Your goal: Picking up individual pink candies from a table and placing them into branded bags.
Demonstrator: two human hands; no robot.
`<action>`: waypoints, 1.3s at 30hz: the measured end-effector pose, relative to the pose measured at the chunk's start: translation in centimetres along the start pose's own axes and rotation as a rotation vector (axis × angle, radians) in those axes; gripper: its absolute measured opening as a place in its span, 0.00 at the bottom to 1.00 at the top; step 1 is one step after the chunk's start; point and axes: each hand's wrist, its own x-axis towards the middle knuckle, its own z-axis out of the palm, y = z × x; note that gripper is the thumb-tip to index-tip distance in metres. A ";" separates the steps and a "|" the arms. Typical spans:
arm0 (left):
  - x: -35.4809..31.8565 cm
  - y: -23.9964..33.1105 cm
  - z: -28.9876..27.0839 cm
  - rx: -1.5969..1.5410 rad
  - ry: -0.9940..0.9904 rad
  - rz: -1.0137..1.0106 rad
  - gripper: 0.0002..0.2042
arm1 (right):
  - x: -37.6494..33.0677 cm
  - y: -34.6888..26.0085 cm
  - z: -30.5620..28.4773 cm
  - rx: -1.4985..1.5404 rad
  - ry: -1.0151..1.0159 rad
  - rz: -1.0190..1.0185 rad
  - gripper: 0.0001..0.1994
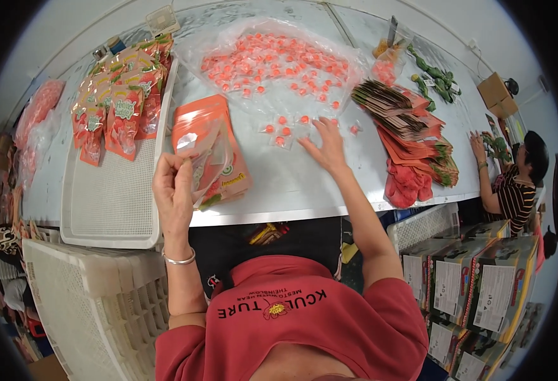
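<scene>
So the person's left hand [176, 190] is clamped on an open orange pouch [208, 164], fingers pinching its top edge and holding the mouth up above the near part of the table [291, 184]. That pouch sits over a stack of empty orange pouches [210, 127] lying flat just behind it. The right hand [327, 149] is spread flat, fingers apart, palm down on the table, gripping nothing yet. Its fingertips touch the near edge of a small loose cluster of wrapped orange candies [283, 130], just right of the pouch.

Looks like the filling step: pouch held open, other hand going for sweets. The next move probably calls for the right hand to close around a few of those wrapped pieces and carry them left into the pouch mouth, with the left hand keeping that opening wide enough. The wrappers look slippery, so raking a few together first seems the safer bet.

Farther back there's a big clear plastic sheet [272, 63] heaped with more of the same candies. At far left, filled pouches [123, 95] are piled on a white tray [111, 203]. To the right lies a fanned row of flat brown and orange packets [406, 120], and a co-worker [513, 184] in a striped top works at the table's right end, beside stacked cartons [475, 286].
</scene>
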 end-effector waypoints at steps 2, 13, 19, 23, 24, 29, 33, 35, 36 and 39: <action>0.0 0.2 0.7 -0.001 -0.035 -0.015 0.08 | 1.3 -0.8 3.2 -0.077 -0.017 -0.022 0.29; 0.2 0.9 -2.0 -0.010 0.045 0.021 0.06 | 3.7 -2.3 5.1 -0.105 -0.425 0.061 0.21; 1.4 0.8 -2.4 -0.008 0.087 0.075 0.07 | 7.6 0.4 0.3 0.887 -0.319 0.439 0.24; 2.2 0.3 -1.8 -0.038 0.068 0.047 0.07 | 3.2 -4.9 4.5 -0.267 -0.235 -0.229 0.24; 2.4 0.6 -1.4 -0.013 0.029 0.068 0.06 | 2.6 -5.6 5.0 -0.265 -0.229 -0.234 0.24; 4.0 3.0 1.1 -0.104 -0.089 -0.014 0.05 | 1.6 -3.8 8.0 -0.129 -0.304 -0.293 0.11; 6.0 1.4 4.7 -0.177 -0.202 0.028 0.05 | 3.0 -2.6 7.5 -0.052 -0.095 -0.087 0.09; 7.0 -0.6 6.4 0.004 -0.280 0.132 0.05 | 5.7 -5.0 4.1 1.037 0.053 0.738 0.08; 7.2 -1.3 7.4 0.005 -0.278 0.138 0.05 | 7.2 -5.7 1.8 1.327 0.090 0.703 0.09; 7.3 -2.7 10.7 0.194 -0.303 0.157 0.05 | 11.1 -11.0 -4.8 1.607 0.201 0.594 0.10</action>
